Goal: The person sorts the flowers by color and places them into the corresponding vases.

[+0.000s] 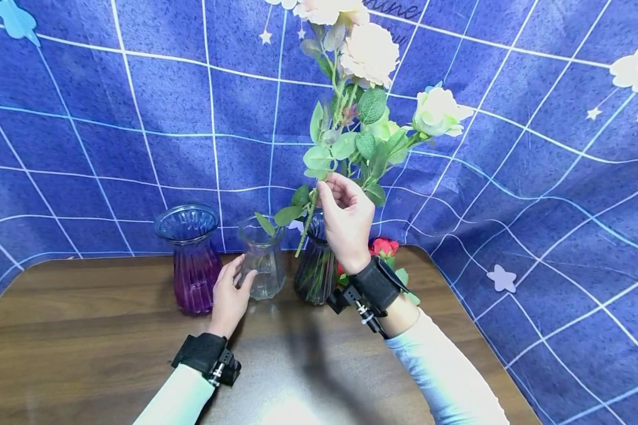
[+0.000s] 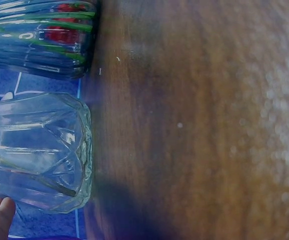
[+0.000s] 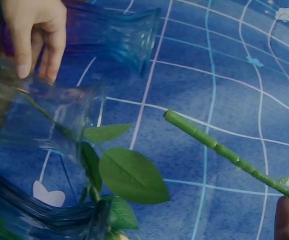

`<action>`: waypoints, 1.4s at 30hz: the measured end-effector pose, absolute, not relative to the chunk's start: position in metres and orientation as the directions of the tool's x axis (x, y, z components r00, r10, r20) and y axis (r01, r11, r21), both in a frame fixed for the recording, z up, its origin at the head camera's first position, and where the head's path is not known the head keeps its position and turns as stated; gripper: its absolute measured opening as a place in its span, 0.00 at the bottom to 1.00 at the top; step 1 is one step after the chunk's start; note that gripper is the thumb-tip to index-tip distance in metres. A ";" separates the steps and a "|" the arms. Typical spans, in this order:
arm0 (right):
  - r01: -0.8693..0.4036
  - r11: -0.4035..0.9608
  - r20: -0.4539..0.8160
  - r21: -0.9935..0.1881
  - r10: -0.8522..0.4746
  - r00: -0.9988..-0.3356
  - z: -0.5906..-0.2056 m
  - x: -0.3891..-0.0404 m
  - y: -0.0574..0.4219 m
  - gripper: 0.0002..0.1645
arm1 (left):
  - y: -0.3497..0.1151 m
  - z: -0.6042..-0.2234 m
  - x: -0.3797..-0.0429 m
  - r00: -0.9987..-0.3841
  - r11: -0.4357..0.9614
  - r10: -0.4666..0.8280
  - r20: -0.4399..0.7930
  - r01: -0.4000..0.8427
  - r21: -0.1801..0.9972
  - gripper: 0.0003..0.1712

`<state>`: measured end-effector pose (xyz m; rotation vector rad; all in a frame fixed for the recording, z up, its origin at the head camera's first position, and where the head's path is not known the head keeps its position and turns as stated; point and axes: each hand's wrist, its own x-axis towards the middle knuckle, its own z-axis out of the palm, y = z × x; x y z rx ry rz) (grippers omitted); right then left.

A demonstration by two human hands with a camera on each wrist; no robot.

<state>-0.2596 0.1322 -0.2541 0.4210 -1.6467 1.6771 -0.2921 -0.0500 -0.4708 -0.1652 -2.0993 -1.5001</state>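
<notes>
My right hand [image 1: 331, 198] pinches the green stem [image 3: 219, 147] of a spray of white roses [image 1: 369, 54] and holds it up above the vases. The stem's cut end [image 1: 298, 252] hangs free between a clear glass vase [image 1: 263, 260] and a dark ribbed vase [image 1: 313, 268]. My left hand [image 1: 238, 273] grips the clear vase from its left side, thumb at the front. A thin leafy sprig [image 1: 266, 224] stands in the clear vase. In the right wrist view the left fingers [image 3: 34, 35] lie on the clear vase [image 3: 29, 120].
A purple-and-blue ribbed vase [image 1: 192, 257] stands left of the clear one. Green stems fill the dark vase, and a red rose [image 1: 384, 246] lies behind it. All stand at the back of a brown wooden table [image 1: 111, 354] against a blue patterned cloth [image 1: 537, 177].
</notes>
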 end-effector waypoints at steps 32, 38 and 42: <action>-0.669 0.245 0.711 -0.702 0.287 -0.642 -0.290 -0.306 0.091 0.11 | -0.051 -0.475 -0.293 -0.835 0.395 -0.217 0.506 0.399 0.827 0.25; -0.659 0.261 0.709 -0.705 0.286 -0.645 -0.297 -0.309 0.090 0.11 | -0.051 -0.474 -0.293 -0.829 0.391 -0.222 0.513 0.406 0.826 0.25; -0.662 0.264 0.712 -0.701 0.297 -0.636 -0.298 -0.310 0.089 0.11 | -0.051 -0.474 -0.292 -0.829 0.384 -0.218 0.515 0.413 0.826 0.25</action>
